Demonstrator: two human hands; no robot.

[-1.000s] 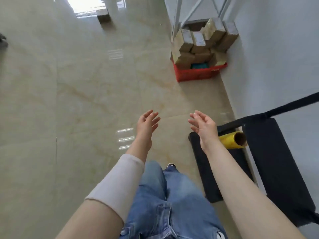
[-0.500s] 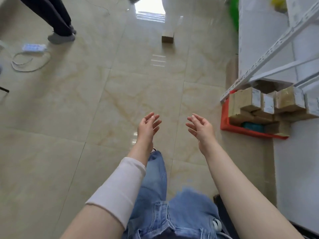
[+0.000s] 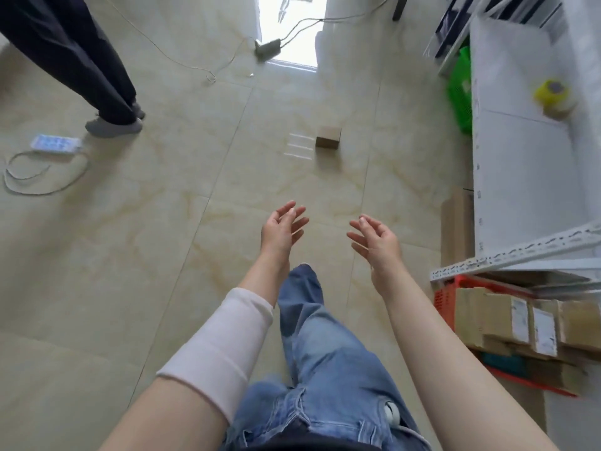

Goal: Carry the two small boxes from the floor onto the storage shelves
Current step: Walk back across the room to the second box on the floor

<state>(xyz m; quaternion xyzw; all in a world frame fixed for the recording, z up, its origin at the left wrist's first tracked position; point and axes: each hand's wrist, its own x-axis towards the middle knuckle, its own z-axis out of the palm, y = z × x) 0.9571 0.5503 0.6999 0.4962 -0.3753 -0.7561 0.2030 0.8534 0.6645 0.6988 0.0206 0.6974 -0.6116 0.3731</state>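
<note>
One small brown cardboard box [image 3: 328, 137] sits on the glossy tiled floor ahead, slightly right of centre. My left hand [image 3: 281, 231] and my right hand [image 3: 377, 244] are both held out in front of me, palms facing each other, fingers apart, holding nothing. The box lies well beyond both hands. White metal storage shelves [image 3: 520, 177] stand along the right side, with a yellow tape roll [image 3: 553, 92] on the shelf surface. Only one loose box shows on the floor.
A red crate [image 3: 444, 301] full of several labelled cartons sits under the shelf at right. A green basket [image 3: 460, 89] stands farther back. Another person's legs [image 3: 107, 102] stand at far left beside a power strip [image 3: 55, 144] and cables. A second power strip [image 3: 267, 48] lies near the doorway.
My view has swung left and forward along the floor. The small box is now nearer, the red crate has slid to the lower right. Both hands stay open and empty.
</note>
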